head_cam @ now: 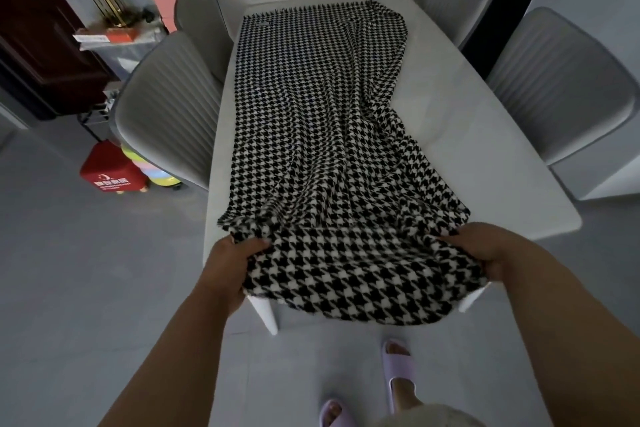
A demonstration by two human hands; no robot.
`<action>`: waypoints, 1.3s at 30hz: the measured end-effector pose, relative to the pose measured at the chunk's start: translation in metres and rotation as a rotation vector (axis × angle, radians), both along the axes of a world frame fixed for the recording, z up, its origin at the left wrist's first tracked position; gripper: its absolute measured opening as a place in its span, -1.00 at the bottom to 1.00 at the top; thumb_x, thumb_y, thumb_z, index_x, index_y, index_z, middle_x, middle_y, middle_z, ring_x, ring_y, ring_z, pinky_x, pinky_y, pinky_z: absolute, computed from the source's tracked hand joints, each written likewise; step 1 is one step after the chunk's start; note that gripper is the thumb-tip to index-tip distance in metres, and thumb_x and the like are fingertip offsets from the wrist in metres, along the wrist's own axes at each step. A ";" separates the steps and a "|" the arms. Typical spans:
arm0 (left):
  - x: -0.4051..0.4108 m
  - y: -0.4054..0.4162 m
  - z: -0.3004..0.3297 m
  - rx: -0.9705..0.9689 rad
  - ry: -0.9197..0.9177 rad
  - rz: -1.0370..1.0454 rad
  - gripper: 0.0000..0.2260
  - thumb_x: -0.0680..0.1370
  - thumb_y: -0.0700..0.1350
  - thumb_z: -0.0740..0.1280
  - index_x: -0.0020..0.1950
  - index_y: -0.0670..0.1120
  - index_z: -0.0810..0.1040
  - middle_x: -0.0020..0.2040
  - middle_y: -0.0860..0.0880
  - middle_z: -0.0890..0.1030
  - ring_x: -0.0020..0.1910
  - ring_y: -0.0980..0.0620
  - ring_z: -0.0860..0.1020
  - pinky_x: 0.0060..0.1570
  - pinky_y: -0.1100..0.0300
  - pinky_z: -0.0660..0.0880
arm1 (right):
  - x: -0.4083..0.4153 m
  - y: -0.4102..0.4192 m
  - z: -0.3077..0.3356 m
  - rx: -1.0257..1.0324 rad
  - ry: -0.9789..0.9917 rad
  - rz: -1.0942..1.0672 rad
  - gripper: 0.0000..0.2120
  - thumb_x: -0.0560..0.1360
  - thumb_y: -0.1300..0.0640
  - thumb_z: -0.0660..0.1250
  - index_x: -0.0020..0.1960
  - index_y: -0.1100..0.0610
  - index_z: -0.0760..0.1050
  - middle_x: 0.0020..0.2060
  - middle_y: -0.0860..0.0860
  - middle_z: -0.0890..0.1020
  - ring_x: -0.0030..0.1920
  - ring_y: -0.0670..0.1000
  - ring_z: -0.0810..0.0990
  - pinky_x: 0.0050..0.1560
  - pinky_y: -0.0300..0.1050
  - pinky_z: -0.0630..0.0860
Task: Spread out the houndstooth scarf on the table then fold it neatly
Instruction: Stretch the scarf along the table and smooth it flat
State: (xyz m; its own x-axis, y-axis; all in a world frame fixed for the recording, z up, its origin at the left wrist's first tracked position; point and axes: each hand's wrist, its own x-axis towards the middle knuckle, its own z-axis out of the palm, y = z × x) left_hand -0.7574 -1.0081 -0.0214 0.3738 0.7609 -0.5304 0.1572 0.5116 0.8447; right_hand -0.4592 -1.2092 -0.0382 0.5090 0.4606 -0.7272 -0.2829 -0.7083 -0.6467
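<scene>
Houndstooth scarf (pixel 311 121) lies lengthwise down the white table (pixel 467 149), far fringed end near the table's far edge, left side running along the left edge, right side angled and rippled with folds. Near end hangs off the near table edge, bunched between both hands. Left hand (pixel 228 263) grips the near-left corner: thumb on top of the cloth, fingers curled under and hidden. Right hand (pixel 491 250) grips the near-right edge: fingers curled round a gathered fold, fingertips buried in fabric. Both hands closed on cloth, just off the table's near edge. 4 grey chairs (pixel 166 104) round the table, 2 per side. Purple slippers (pixel 398 371) on the feet below. Red bag (pixel 110 170) on the floor left.
</scene>
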 end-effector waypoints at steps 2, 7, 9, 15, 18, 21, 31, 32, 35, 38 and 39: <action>-0.008 0.003 0.001 -0.043 0.168 -0.166 -0.80 0.49 -0.16 0.40 0.09 -0.18 0.58 -0.06 -0.16 0.70 -0.08 -0.16 0.67 -0.13 0.05 0.58 | 0.008 -0.005 0.004 -0.155 -0.131 0.178 -0.42 0.47 -0.04 0.39 0.32 0.33 0.43 0.22 0.24 0.54 0.17 0.18 0.54 0.25 0.03 0.46; -0.013 0.004 -0.017 -0.043 0.326 -0.131 -0.68 0.48 0.08 0.42 0.07 -0.11 0.55 -0.01 -0.13 0.66 -0.06 -0.12 0.63 -0.16 0.10 0.54 | -0.001 0.002 -0.007 -0.273 -0.345 0.272 -0.41 0.47 -0.07 0.39 0.35 0.27 0.39 0.27 0.22 0.50 0.17 0.15 0.51 0.15 -0.07 0.44; -0.014 0.001 -0.027 0.045 0.387 -0.148 -0.73 0.52 0.06 0.39 0.04 -0.12 0.56 0.01 -0.15 0.65 -0.06 -0.11 0.62 -0.07 0.10 0.53 | -0.004 0.005 -0.022 -0.244 -0.554 0.248 -0.43 0.44 -0.05 0.41 0.31 0.24 0.39 0.22 0.22 0.52 0.14 0.16 0.51 0.13 -0.04 0.45; -0.019 -0.011 -0.045 0.154 0.305 -0.161 -0.80 0.57 0.05 0.31 0.11 -0.02 0.55 0.09 -0.08 0.64 0.05 -0.06 0.61 0.17 -0.03 0.52 | -0.046 0.026 -0.036 0.077 -0.826 0.694 -0.43 0.56 -0.18 0.16 0.51 -0.02 0.19 0.48 0.01 0.26 0.47 0.04 0.21 0.45 0.01 0.18; -0.021 -0.011 -0.046 0.116 0.364 -0.268 -0.76 0.57 0.13 0.28 0.12 0.01 0.54 0.10 -0.07 0.63 0.09 -0.08 0.60 0.22 -0.07 0.49 | -0.047 0.028 -0.052 -0.158 -0.677 0.868 -0.43 0.60 -0.22 -0.03 0.54 -0.02 0.06 0.53 -0.02 0.12 0.52 0.00 0.08 0.49 0.02 0.07; -0.038 -0.002 -0.042 0.004 0.492 -0.301 -0.71 0.58 0.14 0.25 0.02 -0.06 0.58 0.06 -0.15 0.63 0.05 -0.15 0.61 0.21 -0.10 0.50 | -0.033 0.023 -0.067 -0.242 -0.633 0.757 -0.35 0.56 -0.30 -0.07 0.55 0.01 0.04 0.54 -0.02 0.09 0.51 0.02 0.09 0.48 0.12 0.08; -0.043 -0.007 -0.032 -0.279 0.482 -0.213 -0.47 0.55 0.26 0.17 0.16 -0.19 0.49 0.04 -0.19 0.61 0.02 -0.15 0.59 0.05 0.01 0.52 | -0.046 0.040 -0.073 -0.278 -0.734 0.664 -0.27 0.55 -0.32 -0.06 0.55 0.11 -0.02 0.53 0.06 0.12 0.50 0.11 0.11 0.46 0.13 0.13; -0.046 -0.007 -0.032 -0.334 0.498 -0.241 -0.43 0.51 0.31 0.19 0.18 -0.18 0.49 0.07 -0.19 0.61 0.05 -0.15 0.59 0.08 -0.03 0.53 | -0.045 0.041 -0.077 -0.278 -0.712 0.663 -0.25 0.54 -0.33 -0.06 0.55 0.11 -0.05 0.54 0.06 0.07 0.51 0.11 0.07 0.47 0.16 0.11; -0.067 -0.002 -0.037 -0.432 0.586 -0.311 -0.21 0.32 0.47 0.25 0.21 -0.17 0.52 0.11 -0.19 0.64 0.08 -0.18 0.62 0.16 -0.14 0.52 | -0.036 0.041 -0.082 -0.310 -0.663 0.610 -0.21 0.51 -0.36 -0.06 0.55 0.11 -0.09 0.55 0.06 0.03 0.52 0.11 0.02 0.47 0.17 0.08; -0.072 0.002 -0.038 -0.418 0.566 -0.261 -0.21 0.36 0.45 0.20 0.28 -0.17 0.48 0.12 -0.19 0.62 0.03 -0.15 0.62 0.04 -0.07 0.56 | -0.036 0.045 -0.079 -0.363 -0.723 0.605 -0.24 0.53 -0.34 -0.08 0.55 0.13 -0.05 0.53 0.08 0.08 0.50 0.13 0.08 0.46 0.18 0.09; -0.068 0.001 -0.037 -0.374 0.560 -0.246 -0.27 0.44 0.39 0.17 0.32 -0.18 0.45 0.17 -0.18 0.60 0.06 -0.13 0.59 0.02 -0.02 0.55 | -0.040 0.047 -0.077 -0.381 -0.761 0.607 -0.25 0.53 -0.33 -0.08 0.54 0.14 -0.02 0.52 0.09 0.12 0.49 0.14 0.12 0.45 0.17 0.12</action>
State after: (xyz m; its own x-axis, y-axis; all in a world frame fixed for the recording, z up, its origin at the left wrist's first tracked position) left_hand -0.8253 -1.0072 -0.0586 0.1066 0.4193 -0.9016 0.6639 0.6450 0.3785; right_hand -0.4990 -1.1620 -0.1154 0.6531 0.5998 -0.4623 0.5772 -0.7894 -0.2090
